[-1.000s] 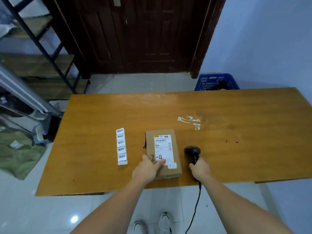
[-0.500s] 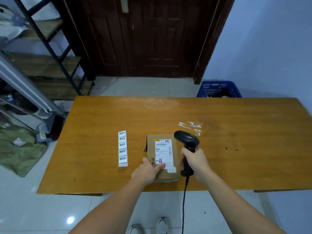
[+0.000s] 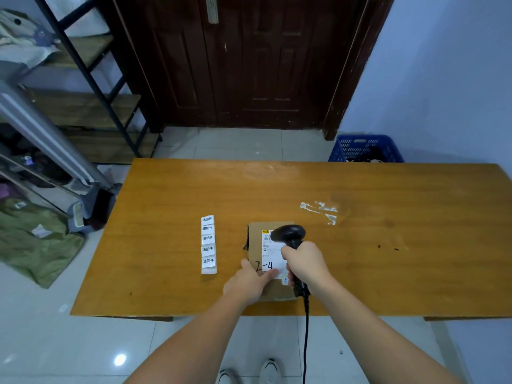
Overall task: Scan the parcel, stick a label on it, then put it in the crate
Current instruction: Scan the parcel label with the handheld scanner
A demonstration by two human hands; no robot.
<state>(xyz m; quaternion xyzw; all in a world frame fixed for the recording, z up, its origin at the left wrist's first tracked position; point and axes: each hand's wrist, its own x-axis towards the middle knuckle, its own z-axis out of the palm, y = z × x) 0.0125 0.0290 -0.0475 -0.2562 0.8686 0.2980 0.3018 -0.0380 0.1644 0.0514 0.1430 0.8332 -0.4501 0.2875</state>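
Wooden table [image 3: 388, 273]: cardboard parcel [image 3: 253, 245] near front edge, left hand [image 3: 245, 285] resting on it; right hand [image 3: 306, 266] grips black corded scanner [image 3: 288, 234] above its shipping label. Label strip [image 3: 208, 244] just left. Blue crate [image 3: 365, 148] on floor beyond.

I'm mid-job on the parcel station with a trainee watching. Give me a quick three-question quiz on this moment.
1. True or false: the right hand holds the scanner over the parcel.
2. Where is the strip of labels? A) on the parcel B) on the table, left of the parcel C) in the crate
3. What is the left hand doing?

Key
1. True; the scanner head is over the shipping label.
2. B
3. It rests on the parcel's near edge and steadies it on the table.
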